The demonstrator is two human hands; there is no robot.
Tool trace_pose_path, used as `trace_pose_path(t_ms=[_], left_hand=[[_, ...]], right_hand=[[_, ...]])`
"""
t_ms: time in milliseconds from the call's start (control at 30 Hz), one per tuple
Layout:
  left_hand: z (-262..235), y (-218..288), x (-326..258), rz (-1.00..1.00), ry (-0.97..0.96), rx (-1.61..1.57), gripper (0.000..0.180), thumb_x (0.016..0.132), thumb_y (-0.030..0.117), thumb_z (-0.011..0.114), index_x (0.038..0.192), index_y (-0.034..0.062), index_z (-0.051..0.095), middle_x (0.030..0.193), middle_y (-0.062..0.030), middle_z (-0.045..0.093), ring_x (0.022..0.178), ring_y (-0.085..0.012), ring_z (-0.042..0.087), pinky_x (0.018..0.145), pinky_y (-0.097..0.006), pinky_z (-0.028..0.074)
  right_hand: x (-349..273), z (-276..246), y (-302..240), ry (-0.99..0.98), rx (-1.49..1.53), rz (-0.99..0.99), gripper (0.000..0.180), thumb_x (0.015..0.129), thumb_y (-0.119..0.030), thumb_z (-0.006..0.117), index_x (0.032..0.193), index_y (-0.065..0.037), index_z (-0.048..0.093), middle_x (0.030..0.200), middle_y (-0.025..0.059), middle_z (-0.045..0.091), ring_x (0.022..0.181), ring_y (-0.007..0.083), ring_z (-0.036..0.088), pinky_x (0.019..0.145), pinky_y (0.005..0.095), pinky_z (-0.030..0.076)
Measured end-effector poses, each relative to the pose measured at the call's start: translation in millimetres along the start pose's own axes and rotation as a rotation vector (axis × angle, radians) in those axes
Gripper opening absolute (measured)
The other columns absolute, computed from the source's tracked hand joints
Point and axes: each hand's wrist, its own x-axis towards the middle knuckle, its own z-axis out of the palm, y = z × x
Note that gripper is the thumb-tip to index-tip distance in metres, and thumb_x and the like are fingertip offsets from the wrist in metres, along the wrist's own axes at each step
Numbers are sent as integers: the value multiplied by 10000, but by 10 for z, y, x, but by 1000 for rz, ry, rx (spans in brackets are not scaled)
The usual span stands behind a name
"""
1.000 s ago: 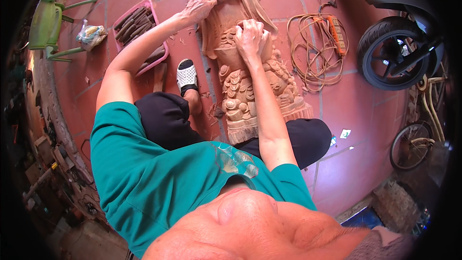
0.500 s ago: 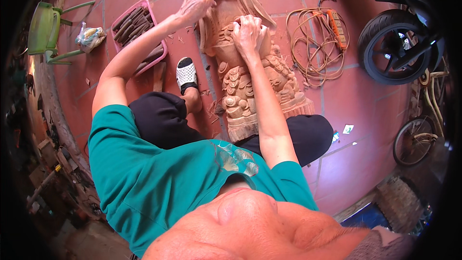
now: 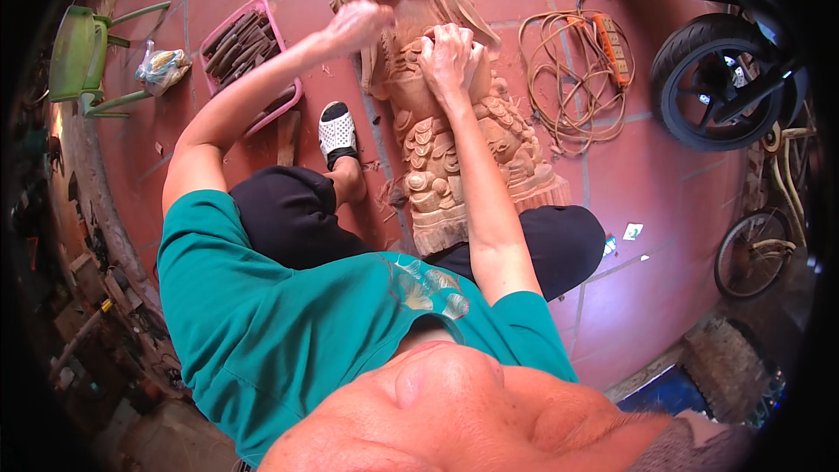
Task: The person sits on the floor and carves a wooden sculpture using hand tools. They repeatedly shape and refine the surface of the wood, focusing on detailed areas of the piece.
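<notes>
A carved wooden statue (image 3: pixel 441 153) lies on the floor between my legs, its lower part nearest me, with rounded, coin-like relief. My right hand (image 3: pixel 450 61) rests on its middle, fingers curled in; whatever they hold is hidden beneath them. Over the statue's upper left side is my left hand (image 3: pixel 360 26), slightly blurred and closed. I cannot make out what is in it. Carved folds and a curved rim show beyond both hands.
Left of the statue, a pink basket (image 3: pixel 296 94) holds several wooden-handled tools. A green chair (image 3: pixel 80 57) and a plastic bag (image 3: pixel 162 68) stand farther left. At right lie a coiled cord (image 3: pixel 559 105) and an orange power strip (image 3: pixel 612 51), beside a motorbike wheel (image 3: pixel 671 83).
My left hand has shifted slightly down and right over the statue and is more blurred. My right hand stays at nearly the same spot on the carving.
</notes>
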Motion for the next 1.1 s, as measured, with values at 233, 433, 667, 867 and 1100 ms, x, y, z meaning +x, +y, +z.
trace_pose_path(t_ms=[233, 433, 667, 867, 1100], left_hand=[[-98, -83, 252, -12, -84, 268, 162, 768, 63, 561, 880, 6, 663, 822, -199, 694, 808, -378, 696, 677, -465, 540], [68, 416, 86, 34, -265, 171, 153, 691, 2, 571, 828, -30, 630, 718, -228, 662, 706, -388, 694, 589, -489, 531], [-118, 130, 180, -40, -144, 163, 226, 749, -1, 554, 937, 1, 680, 799, -210, 693, 758, -378, 698, 641, -483, 548], [33, 17, 190, -75, -86, 238, 167, 781, 11, 527, 929, -19, 599, 933, -209, 688, 902, -373, 689, 738, -476, 541], [95, 439, -88, 0, -190, 49, 182, 695, -12, 559, 866, -15, 619, 626, -236, 613, 647, -411, 671, 574, -503, 530]], right_hand=[[5, -40, -36, -26, -6, 15, 147, 831, -224, 660, 896, -103, 711, 1017, 72, 668, 1074, 264, 565, 915, 459, 377], [10, -40, 11, -29, -18, 15, 157, 830, -229, 665, 912, -105, 716, 1019, 70, 671, 1077, 267, 568, 917, 459, 380], [17, -18, 5, -18, -14, 22, 171, 831, -231, 667, 931, -100, 715, 1020, 67, 671, 1084, 263, 566, 920, 457, 380], [8, -23, 2, -47, -10, 20, 169, 848, -230, 653, 943, -109, 723, 1024, 63, 670, 1090, 262, 565, 926, 454, 374], [7, -55, -7, -44, -15, 22, 163, 855, -222, 635, 938, -114, 725, 1019, 60, 671, 1085, 259, 565, 927, 449, 369]])
